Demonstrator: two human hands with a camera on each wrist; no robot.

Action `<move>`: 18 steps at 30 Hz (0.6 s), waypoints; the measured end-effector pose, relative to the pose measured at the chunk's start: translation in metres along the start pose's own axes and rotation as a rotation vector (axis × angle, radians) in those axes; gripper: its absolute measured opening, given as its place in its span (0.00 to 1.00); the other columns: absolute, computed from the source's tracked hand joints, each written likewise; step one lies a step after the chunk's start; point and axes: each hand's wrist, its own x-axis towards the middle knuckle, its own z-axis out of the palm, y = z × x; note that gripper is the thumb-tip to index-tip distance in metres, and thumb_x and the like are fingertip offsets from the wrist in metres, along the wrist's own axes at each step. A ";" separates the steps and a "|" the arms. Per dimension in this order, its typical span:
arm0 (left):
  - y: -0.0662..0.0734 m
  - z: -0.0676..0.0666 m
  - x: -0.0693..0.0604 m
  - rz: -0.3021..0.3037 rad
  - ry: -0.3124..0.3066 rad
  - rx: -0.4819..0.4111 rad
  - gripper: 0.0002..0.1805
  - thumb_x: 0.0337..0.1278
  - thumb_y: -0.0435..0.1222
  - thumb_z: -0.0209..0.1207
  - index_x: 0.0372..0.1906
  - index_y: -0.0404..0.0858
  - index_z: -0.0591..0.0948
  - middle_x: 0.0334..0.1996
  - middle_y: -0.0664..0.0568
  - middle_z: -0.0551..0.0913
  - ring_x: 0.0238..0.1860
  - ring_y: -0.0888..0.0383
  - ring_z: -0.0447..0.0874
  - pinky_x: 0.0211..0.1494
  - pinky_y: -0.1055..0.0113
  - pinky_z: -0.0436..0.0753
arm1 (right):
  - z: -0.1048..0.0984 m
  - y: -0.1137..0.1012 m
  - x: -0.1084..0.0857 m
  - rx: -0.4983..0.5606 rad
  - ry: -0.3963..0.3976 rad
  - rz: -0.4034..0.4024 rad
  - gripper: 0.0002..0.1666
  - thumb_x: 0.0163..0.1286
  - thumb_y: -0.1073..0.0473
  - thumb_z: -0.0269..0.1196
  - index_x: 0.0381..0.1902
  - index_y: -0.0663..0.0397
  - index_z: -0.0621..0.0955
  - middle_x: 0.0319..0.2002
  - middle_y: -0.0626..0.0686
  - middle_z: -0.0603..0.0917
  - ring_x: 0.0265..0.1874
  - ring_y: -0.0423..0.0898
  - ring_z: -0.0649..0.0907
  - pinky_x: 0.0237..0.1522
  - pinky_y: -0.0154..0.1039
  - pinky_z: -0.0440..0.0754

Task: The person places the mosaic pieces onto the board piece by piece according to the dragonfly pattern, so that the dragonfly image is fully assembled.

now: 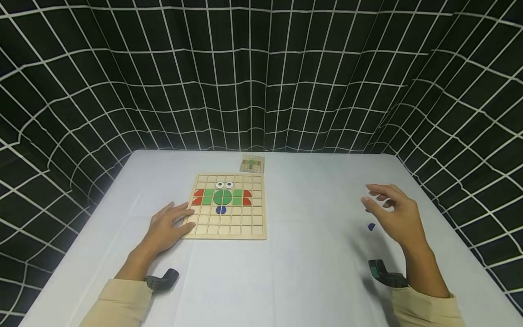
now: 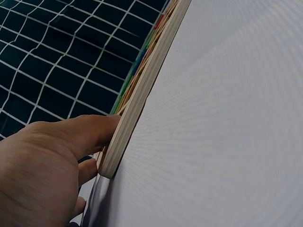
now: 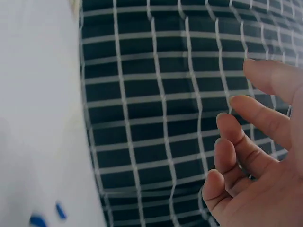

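Note:
A wooden grid board (image 1: 243, 230) lies on the table, set with a green circle (image 1: 222, 197), green squares (image 1: 208, 196), red quarter pieces (image 1: 198, 197), eye pieces (image 1: 224, 185) and a small blue circle (image 1: 221, 210). My left hand (image 1: 165, 227) rests at its left side, fingertips and thumb touching near the front corner; in the left wrist view the thumb lies against the board's edge (image 2: 137, 104). Held above the right side of the table, my right hand (image 1: 395, 218) has loosely bent fingers with nothing between them. A blue half-round piece (image 1: 371, 226) lies below; another is partly hidden.
Behind the board lies a small pattern card (image 1: 252, 164) with a similar figure. A white cloth covers the table (image 1: 310, 254). Black curtains with a white grid (image 1: 265, 81) hang around the back and sides. Each wrist carries a dark camera mount (image 1: 163, 280).

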 end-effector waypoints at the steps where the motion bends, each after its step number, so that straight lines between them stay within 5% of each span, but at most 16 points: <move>1: 0.000 0.000 0.000 -0.003 0.000 -0.001 0.24 0.57 0.47 0.65 0.57 0.40 0.80 0.68 0.44 0.67 0.72 0.38 0.48 0.69 0.37 0.43 | -0.002 0.006 -0.002 -0.008 -0.003 0.023 0.19 0.64 0.60 0.68 0.53 0.59 0.82 0.43 0.56 0.81 0.41 0.42 0.73 0.38 0.30 0.69; 8: 0.000 0.000 0.001 -0.007 0.004 -0.004 0.24 0.57 0.47 0.65 0.57 0.40 0.80 0.68 0.44 0.67 0.72 0.38 0.48 0.69 0.37 0.43 | -0.007 0.043 -0.016 -0.077 -0.047 0.202 0.23 0.66 0.51 0.66 0.55 0.59 0.81 0.46 0.58 0.81 0.42 0.45 0.73 0.37 0.29 0.70; 13: -0.001 0.000 0.001 -0.012 0.005 -0.003 0.25 0.57 0.47 0.65 0.57 0.40 0.80 0.68 0.44 0.67 0.72 0.38 0.48 0.68 0.36 0.43 | -0.003 0.069 -0.023 -0.063 -0.054 0.227 0.23 0.65 0.51 0.66 0.52 0.61 0.82 0.42 0.56 0.82 0.39 0.45 0.74 0.34 0.29 0.71; 18: -0.003 0.005 0.001 -0.015 0.004 -0.012 0.24 0.57 0.46 0.65 0.57 0.41 0.80 0.68 0.46 0.67 0.72 0.39 0.47 0.69 0.37 0.42 | -0.004 0.082 -0.031 -0.096 -0.146 0.278 0.25 0.66 0.50 0.65 0.53 0.63 0.81 0.43 0.62 0.82 0.40 0.50 0.75 0.34 0.36 0.72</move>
